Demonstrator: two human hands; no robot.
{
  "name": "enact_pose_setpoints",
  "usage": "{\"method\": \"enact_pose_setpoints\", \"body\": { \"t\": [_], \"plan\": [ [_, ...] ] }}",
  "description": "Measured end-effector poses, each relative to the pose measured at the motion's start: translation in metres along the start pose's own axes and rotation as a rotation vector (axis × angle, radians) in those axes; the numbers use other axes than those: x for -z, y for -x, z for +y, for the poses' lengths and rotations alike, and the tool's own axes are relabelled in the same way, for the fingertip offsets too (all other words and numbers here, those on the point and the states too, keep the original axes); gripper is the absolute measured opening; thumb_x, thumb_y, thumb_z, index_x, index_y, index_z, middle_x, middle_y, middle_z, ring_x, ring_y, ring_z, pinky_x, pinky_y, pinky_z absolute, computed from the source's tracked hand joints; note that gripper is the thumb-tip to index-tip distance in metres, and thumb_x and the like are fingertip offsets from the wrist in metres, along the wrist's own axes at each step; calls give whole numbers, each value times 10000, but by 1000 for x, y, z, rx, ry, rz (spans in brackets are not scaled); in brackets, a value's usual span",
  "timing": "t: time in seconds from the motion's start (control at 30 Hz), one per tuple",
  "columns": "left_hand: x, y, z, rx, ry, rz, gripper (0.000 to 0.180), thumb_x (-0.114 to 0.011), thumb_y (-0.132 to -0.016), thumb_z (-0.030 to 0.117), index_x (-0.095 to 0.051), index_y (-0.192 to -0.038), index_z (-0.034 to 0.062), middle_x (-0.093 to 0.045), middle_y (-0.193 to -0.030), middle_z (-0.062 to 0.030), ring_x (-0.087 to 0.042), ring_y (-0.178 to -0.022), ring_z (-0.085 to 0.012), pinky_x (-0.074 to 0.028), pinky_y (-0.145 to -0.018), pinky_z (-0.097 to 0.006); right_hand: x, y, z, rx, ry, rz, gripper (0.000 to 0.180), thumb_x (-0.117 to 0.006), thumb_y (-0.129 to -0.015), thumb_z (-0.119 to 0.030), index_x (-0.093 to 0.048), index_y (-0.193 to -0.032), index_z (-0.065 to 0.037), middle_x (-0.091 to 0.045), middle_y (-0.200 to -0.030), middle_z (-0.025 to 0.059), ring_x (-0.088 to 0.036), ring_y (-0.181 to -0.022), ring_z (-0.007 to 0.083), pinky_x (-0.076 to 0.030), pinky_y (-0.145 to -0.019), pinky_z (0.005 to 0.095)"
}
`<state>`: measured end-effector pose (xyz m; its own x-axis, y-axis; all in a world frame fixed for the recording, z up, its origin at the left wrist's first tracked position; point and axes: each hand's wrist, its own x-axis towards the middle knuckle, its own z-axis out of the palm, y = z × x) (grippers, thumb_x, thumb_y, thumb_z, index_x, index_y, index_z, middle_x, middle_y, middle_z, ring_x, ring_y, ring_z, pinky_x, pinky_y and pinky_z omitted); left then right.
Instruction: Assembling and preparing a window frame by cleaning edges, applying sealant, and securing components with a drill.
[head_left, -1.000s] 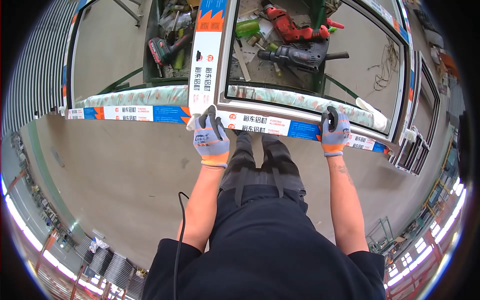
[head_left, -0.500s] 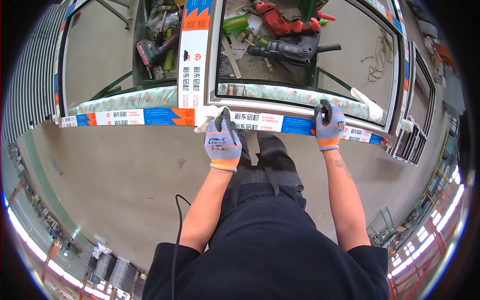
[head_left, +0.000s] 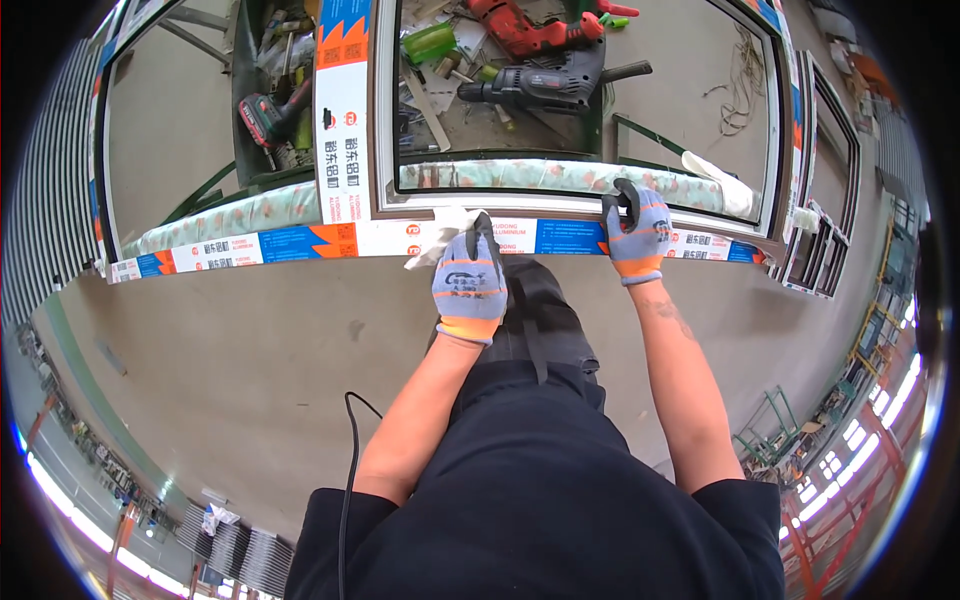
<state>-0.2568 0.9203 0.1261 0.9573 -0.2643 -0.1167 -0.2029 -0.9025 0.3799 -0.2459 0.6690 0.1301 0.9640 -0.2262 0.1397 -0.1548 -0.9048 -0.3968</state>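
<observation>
A large window frame (head_left: 560,213) lies in front of me, its near bar wrapped in printed white, blue and orange protective film. My left hand (head_left: 470,275), in a grey-and-orange work glove with dark fingertips, is closed on a crumpled white cloth (head_left: 452,222). It presses the cloth against the near bar, right of the upright divider (head_left: 344,120). Farther right, my right hand (head_left: 638,232), gloved alike, curls its fingers over the same bar and grips it.
Through the panes show a red power tool (head_left: 525,28), a grey drill (head_left: 540,85), a cordless tool (head_left: 268,122) and scattered bits. A floral padded rail (head_left: 540,174) runs beneath the frame. More dark frames (head_left: 835,190) stand at right. A black cable (head_left: 352,440) hangs beside my left arm.
My left hand has slid the cloth rightward along the near bar, away from the divider. My right hand keeps its place on the frame. The whole view has shifted slightly.
</observation>
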Motion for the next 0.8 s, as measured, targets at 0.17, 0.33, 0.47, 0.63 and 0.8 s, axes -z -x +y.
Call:
{"method": "enact_pose_setpoints", "body": {
  "t": [0.17,0.33,0.47,0.63,0.8],
  "plan": [
    [1,-6,14,-56,4,-2,548,-596,-825,107,-551,-1361,2,-634,-1092,-191,-624,-968,-346,-524,-829,-405,-1,-2,1,10,-27,-3,257,-708,-799,-122,-694,-1050,-68,-654,-873,106,-609,-859,308,-484,-803,398],
    [1,-9,26,-70,-18,-61,530,-571,-845,106,-552,-1366,11,-630,-1038,-181,-639,-906,-330,-533,-785,-399,0,-1,1,-12,-22,-23,251,-715,-804,-132,-695,-1047,-70,-658,-859,100,-608,-856,305,-482,-809,395],
    [-3,-10,32,-127,-43,-91,451,-574,-830,120,-626,-1267,25,-631,-1031,-166,-647,-903,-312,-533,-765,-384,-4,1,6,16,-27,5,285,-727,-781,-195,-664,-1046,-111,-652,-845,70,-619,-827,282,-473,-803,399],
    [-5,-13,47,-253,-92,-139,378,-596,-794,149,-663,-1150,42,-626,-1000,-108,-651,-861,-261,-539,-688,-364,-3,0,7,33,-10,13,271,-721,-789,-193,-668,-1041,-108,-654,-846,77,-622,-821,289,-474,-801,402],
    [-11,-18,63,-415,-48,-144,346,-569,-830,152,-681,-1156,118,-636,-1024,-93,-659,-864,-269,-542,-725,-378,-2,-1,7,33,-6,12,268,-715,-798,-196,-672,-1046,-106,-660,-877,89,-622,-853,297,-476,-823,409]
  ]
}}
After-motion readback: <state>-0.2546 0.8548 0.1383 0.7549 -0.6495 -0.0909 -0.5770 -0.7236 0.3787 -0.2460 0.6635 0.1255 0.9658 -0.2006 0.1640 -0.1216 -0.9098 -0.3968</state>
